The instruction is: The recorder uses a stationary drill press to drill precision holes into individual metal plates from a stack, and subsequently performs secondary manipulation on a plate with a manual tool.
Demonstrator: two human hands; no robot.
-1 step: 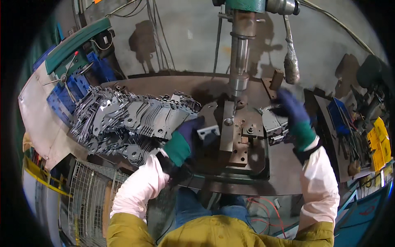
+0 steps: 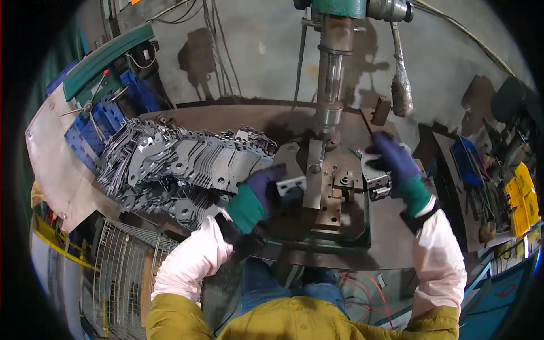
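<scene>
Wire-mesh basket: pale metal (image 2: 122,272), below the bench's left front corner, left of your legs.
Bracket stack: many flat grey sheet-metal brackets with holes (image 2: 192,158), leaning on one another in rows, covering the left end of your brown bench (image 2: 391,243).
Left hand: your purple glove with green cuff (image 2: 260,184), closed on the left side of one bracket, just beside the stack's right end.
Held bracket: grey metal plate with a folded, holed flange (image 2: 292,185), in your left hand, between stack and drill, flange toward the bench's front edge.
Drill spindle: upright bare-metal column with chuck (image 2: 330,116), over the middle of your bench.
Fixture: brown steel block with drilled holes (image 2: 330,212), under the spindle, a pale flat bar (image 2: 312,190) along its left side.
Silver brackets: small bent metal group (image 2: 377,180), just right of the fixture.
Right hand: your other purple glove (image 2: 394,158), released, fingers bent and apart above the silver brackets; you cannot tell whether it touches them.
Yellow bin: plastic, tilted (image 2: 524,195), beyond the bench's right edge.
</scene>
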